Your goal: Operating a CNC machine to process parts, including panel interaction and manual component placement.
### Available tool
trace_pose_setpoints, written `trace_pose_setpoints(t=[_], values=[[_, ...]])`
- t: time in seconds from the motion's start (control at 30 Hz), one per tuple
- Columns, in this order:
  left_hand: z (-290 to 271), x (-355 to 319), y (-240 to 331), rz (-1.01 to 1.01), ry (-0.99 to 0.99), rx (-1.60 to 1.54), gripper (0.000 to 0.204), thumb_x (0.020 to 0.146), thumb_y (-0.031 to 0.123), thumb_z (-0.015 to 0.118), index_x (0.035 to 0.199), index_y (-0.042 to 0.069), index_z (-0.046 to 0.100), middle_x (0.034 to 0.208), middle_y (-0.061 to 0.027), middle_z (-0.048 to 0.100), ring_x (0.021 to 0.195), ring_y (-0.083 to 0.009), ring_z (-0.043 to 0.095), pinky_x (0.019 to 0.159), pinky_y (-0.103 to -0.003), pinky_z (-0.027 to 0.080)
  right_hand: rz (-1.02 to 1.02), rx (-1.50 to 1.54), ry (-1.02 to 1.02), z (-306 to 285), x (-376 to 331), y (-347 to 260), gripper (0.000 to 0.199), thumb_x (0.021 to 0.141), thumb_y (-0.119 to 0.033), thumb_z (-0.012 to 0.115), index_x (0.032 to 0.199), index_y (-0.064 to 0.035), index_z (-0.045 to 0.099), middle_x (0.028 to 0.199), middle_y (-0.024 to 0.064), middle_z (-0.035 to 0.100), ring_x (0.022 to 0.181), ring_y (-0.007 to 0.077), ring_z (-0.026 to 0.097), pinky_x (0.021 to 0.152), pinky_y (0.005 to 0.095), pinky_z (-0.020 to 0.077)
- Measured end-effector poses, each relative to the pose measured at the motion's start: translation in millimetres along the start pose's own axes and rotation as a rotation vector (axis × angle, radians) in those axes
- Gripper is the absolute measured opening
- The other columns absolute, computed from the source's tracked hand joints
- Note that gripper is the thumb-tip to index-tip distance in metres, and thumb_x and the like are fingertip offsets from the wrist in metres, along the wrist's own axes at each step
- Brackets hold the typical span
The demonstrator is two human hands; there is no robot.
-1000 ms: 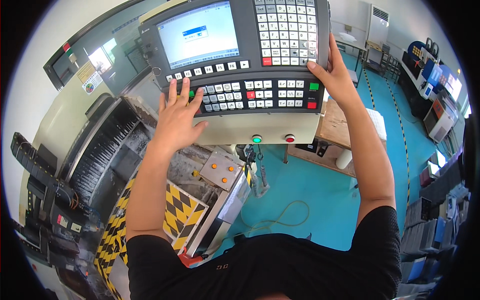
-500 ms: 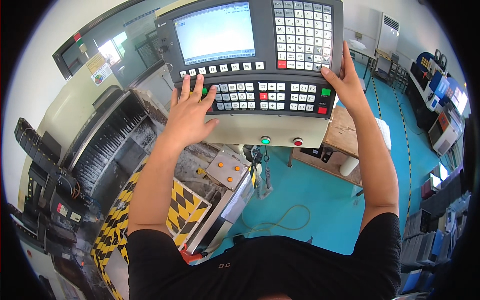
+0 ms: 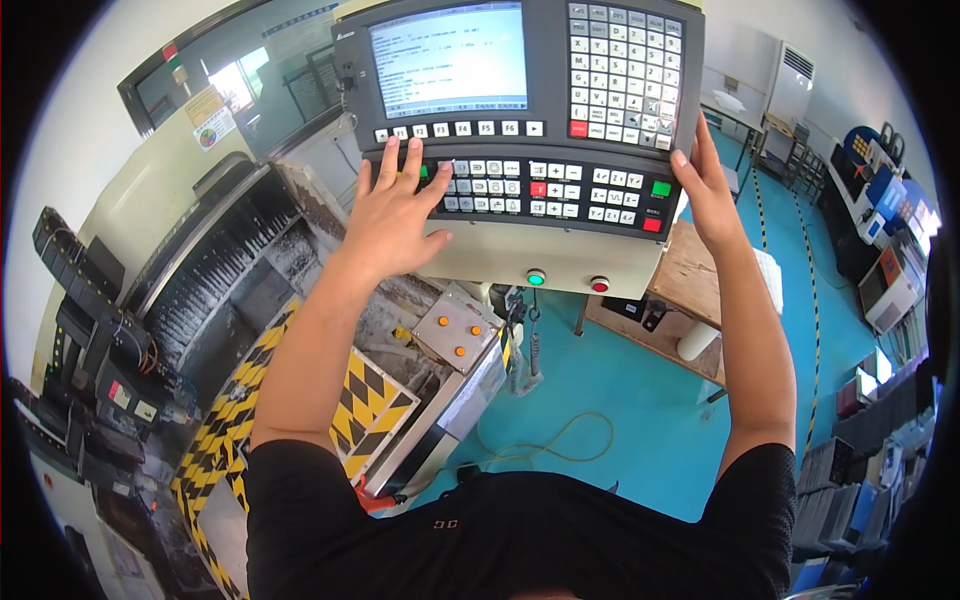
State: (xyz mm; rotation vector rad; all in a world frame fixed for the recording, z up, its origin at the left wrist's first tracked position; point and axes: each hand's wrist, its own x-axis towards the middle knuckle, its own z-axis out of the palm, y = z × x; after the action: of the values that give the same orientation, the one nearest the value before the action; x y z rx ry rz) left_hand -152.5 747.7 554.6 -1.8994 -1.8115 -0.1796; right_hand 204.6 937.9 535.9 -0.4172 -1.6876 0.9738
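A dark grey machine control panel [image 3: 548, 70] is in front of me, with a lit screen [image 3: 450, 62] full of text lines, a keypad [image 3: 624, 80] and rows of white buttons [image 3: 484, 188] below. My left hand [image 3: 395, 220] lies with fingers spread over the panel's lower left. Its fingertips are near the function keys [image 3: 442, 130] and a green button; whether one presses is unclear. On the panel's right edge is my right hand [image 3: 712, 190], thumb at the front and fingers along the side, partly hidden. A green button [image 3: 536, 278] and a red button [image 3: 599, 285] sit underneath.
Left stands a machine bay [image 3: 240, 255] with yellow-black striped plates [image 3: 370, 410]. A metal box with orange buttons [image 3: 455, 328] is below the panel. A wooden table [image 3: 690, 265] is at the right, a hose [image 3: 560, 458] lies on the floor, and stacked dark blocks [image 3: 850, 480] line the far right.
The screen has gone from nearly blank to lines of text. My right thumb has moved off the keypad's lower corner to the panel's edge. The view has shifted slightly.
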Motion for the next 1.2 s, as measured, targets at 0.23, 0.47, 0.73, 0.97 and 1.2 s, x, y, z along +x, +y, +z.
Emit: trace_pose_setpoints(t=[0.23, 0.47, 0.73, 0.97, 1.2], values=[[-8.0, -52.6, 25.7, 0.065, -0.069, -0.144, 0.078, 0.084, 0.039, 0.075, 0.149, 0.007, 0.045, 0.153, -0.0273, 0.04, 0.142, -0.0458, 0.037, 0.112, -0.057, 0.036, -0.429, -0.475, 0.501, 55.6, -48.8, 38.5, 0.056, 0.098, -0.017, 0.065, 0.147, 0.0029, 0.046, 0.148, 0.0217, 0.05, 0.14, 0.0304, 0.047, 0.118, 0.0419, 0.0326], [-13.0, -226.4, 124.2, 0.422, -1.049, -0.984, 0.068, 0.092, 0.047, 0.068, 0.139, 0.001, 0.053, 0.122, -0.0216, 0.066, 0.116, -0.0431, 0.061, 0.097, -0.052, 0.049, 0.166, -0.114, -0.792, 212.8, -251.2, 102.4, 0.041, 0.098, -0.011, 0.063, 0.139, -0.0032, 0.057, 0.118, 0.0149, 0.069, 0.097, 0.0208, 0.066, 0.084, 0.0355, 0.0535], [46.4, -563.0, 211.4, -0.901, -0.765, -1.155, 0.071, 0.097, 0.053, 0.059, 0.148, 0.006, 0.048, 0.134, -0.0233, 0.062, 0.121, -0.0437, 0.06, 0.102, -0.05, 0.048, 0.048, -0.152, -1.074, 354.5, -405.4, 72.1, 0.055, 0.089, -0.023, 0.077, 0.136, -0.001, 0.059, 0.129, 0.0245, 0.064, 0.112, 0.0373, 0.064, 0.097, 0.0427, 0.0506], [-91.6, -831.2, 246.1, -1.519, -0.509, -1.038, 0.068, 0.099, 0.051, 0.058, 0.148, 0.005, 0.049, 0.14, -0.0231, 0.059, 0.129, -0.0389, 0.058, 0.108, -0.046, 0.045, -0.066, -0.379, -0.933, 436.0, -419.0, 36.4, 0.038, 0.095, -0.03, 0.071, 0.117, 0.0011, 0.07, 0.095, 0.0163, 0.072, 0.076, 0.0309, 0.067, 0.072, 0.0441, 0.0541], [-214.7, -1018.2, 278.3, -1.858, 0.499, -1.321, 0.061, 0.098, 0.029, 0.068, 0.149, 0.003, 0.047, 0.142, -0.0167, 0.059, 0.132, -0.0259, 0.056, 0.108, -0.041, 0.047, 0.348, -0.012, -1.339, 549.6, -488.2, -183.5, 0.023, 0.101, -0.017, 0.059, 0.119, -0.0031, 0.061, 0.091, 0.0074, 0.069, 0.067, 0.0183, 0.062, 0.062, 0.0322, 0.0506]])
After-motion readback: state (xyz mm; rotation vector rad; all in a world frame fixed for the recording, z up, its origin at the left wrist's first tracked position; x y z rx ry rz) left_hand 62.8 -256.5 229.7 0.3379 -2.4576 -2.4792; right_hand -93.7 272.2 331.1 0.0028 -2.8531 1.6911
